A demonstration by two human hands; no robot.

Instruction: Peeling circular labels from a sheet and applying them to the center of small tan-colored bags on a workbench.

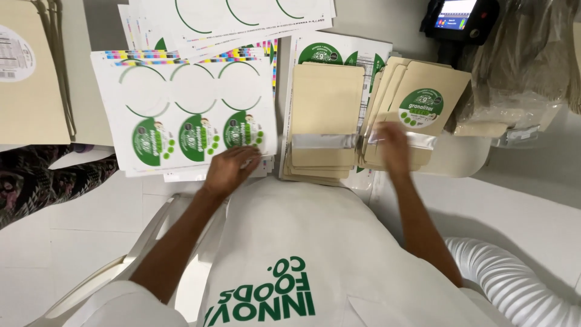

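My left hand (pixel 229 169) rests on the near edge of a white sticker sheet (pixel 181 115) with round green labels, fingertips at the rightmost label (pixel 243 132). My right hand (pixel 392 148), blurred, lies on the lower part of a fanned stack of beige pouches; the top pouch (pixel 423 100) carries a round green label. Between the hands sits another stack of plain beige pouches (pixel 327 100) with silvery inner rims showing.
More sticker sheets (pixel 230 21) are piled at the back. A beige pouch (pixel 27 72) lies far left. A small device with a lit screen (pixel 458 18) and crumpled clear plastic (pixel 526 66) sit at the back right. A white ribbed hose (pixel 514 284) runs lower right.
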